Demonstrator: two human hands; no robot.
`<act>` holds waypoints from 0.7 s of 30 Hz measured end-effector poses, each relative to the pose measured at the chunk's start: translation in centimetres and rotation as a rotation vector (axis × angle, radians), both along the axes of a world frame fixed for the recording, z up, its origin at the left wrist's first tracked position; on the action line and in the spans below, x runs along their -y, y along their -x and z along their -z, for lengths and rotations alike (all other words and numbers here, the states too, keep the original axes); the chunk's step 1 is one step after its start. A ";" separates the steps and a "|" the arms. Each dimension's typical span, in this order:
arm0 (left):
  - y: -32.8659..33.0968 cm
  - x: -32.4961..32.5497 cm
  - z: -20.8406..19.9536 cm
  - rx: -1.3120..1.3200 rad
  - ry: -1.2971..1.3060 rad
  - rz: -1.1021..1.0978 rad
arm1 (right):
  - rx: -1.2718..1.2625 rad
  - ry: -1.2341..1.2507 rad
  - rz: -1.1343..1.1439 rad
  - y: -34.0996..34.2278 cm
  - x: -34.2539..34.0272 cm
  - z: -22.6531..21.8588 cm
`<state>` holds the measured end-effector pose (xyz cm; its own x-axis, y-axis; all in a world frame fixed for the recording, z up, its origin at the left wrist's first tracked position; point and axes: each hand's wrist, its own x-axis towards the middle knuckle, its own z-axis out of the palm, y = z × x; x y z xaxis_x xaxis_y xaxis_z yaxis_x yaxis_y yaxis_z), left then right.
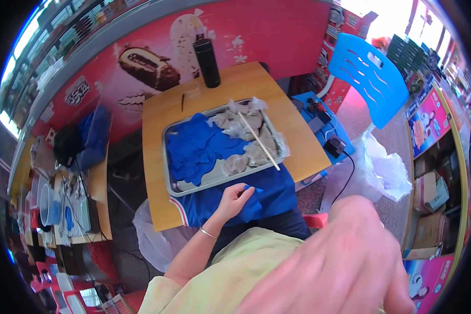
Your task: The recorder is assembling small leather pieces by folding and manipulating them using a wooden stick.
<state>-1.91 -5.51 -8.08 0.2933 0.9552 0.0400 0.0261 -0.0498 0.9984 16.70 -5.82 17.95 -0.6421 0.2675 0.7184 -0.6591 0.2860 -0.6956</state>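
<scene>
Above my lap, my left hand (pixel 234 201) is closed in a pinch on a small blue piece (pixel 252 205) of thin, soft-looking material. Blue fabric (pixel 277 186) with a red and white edge covers my lap beneath it. My right hand (pixel 350 251) is raised close to the camera at the lower right, large and blurred; its fingers are mostly hidden. In front of me a metal tray (pixel 214 178) bears a heap of blue pieces (pixel 201 146) on its left. Clear bags of greyish-brown material (pixel 256 152) lie on its right, with a pale stick (pixel 259 141) across them.
The tray rests on a wooden table (pixel 154 172) with a black bottle (pixel 208 63) and a thin dark stick (pixel 182 102). To the right are a blue chair (pixel 369 78), a blue stool (pixel 324 125) holding devices with a cable, and a white plastic bag (pixel 379 167). Shelves (pixel 429 209) stand farther right.
</scene>
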 end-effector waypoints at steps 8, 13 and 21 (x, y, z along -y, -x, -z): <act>-1.2 -0.9 0.8 0.054 -0.043 0.053 | 0.003 0.048 -0.221 5.4 -2.7 0.1; 0.6 -0.4 0.4 0.136 0.007 0.038 | 0.022 0.119 -0.393 5.7 -4.2 2.2; 0.0 -0.8 -0.1 0.314 0.238 -0.047 | -0.015 0.134 -0.633 9.0 1.6 3.8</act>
<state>-1.88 -4.66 -7.96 0.2582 0.9605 -0.1037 -0.2855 0.1784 0.9416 7.72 -7.37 14.11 -0.6955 -0.0718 0.7149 -0.6813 -0.2499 -0.6880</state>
